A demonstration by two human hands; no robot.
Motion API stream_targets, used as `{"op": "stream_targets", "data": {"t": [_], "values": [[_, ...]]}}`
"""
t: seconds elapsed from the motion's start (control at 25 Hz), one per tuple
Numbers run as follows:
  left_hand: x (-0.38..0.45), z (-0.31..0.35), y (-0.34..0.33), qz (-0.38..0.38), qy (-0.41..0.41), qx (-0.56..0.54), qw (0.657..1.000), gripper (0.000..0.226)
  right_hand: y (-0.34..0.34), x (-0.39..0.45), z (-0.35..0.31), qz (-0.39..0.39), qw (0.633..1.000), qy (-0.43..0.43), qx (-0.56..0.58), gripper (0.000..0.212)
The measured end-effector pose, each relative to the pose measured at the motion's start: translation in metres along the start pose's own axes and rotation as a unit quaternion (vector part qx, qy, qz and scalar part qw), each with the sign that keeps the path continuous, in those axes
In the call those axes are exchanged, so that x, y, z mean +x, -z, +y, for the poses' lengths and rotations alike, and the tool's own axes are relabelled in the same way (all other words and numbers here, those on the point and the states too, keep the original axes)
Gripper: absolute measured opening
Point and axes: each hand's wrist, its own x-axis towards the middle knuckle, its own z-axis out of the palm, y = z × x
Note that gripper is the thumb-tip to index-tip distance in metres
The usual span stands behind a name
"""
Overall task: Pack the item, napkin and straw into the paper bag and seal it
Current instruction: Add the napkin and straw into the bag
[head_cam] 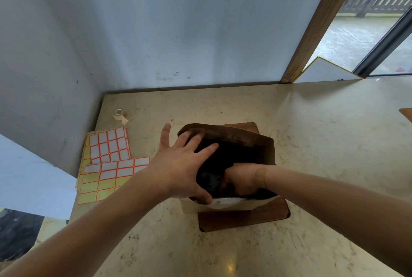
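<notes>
**Bag mouth could tear or tip while a hand is deep inside**

Forearms reach in from the near edge, both meeting at the paper bag, which stands on a dark wooden board on the marble worktop. On the left, the left hand is spread flat across the bag's left rim, its fingers straight and pressing the opening wide; it grips nothing. Reaching in from the right, the right hand is sunk wrist-deep into the bag. Its fingers are lost in the dark interior, so I cannot tell whether they hold anything. A dark rounded shape, likely the item, sits in the bottom, and something white, perhaps the napkin, shows at the near rim. No straw is visible.

Likely this is the loading step, with sealing still to come. The main risks I judge:

- The spread hand bears on thin paper; too much push could crease or split the rim and spoil the later fold.
- Pulling the buried hand out quickly could drag the bag off the board or tip it.
- The napkin at the rim could be left hanging out.

Label sheets and a tape roll lie to the left, well apart from the bag.
</notes>
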Motion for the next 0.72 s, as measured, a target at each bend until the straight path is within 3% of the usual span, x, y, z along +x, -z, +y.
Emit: {"op": "stream_targets", "data": {"t": [0.32,0.52,0.72], "values": [[-0.001,-0.001,-0.001,0.005,0.002,-0.002,1.000,0.115,0.009,-0.014,-0.007,0.029,0.999,0.018,0.015,0.043],[0.000,-0.003,-0.002,0.013,-0.004,-0.011,1.000,0.114,0.024,-0.048,-0.009,0.168,0.981,0.061,0.078,0.031],[0.000,-0.005,-0.002,0.010,-0.011,-0.026,1.000,0.111,0.027,-0.082,0.007,0.337,0.941,0.032,-0.032,0.029]]}}
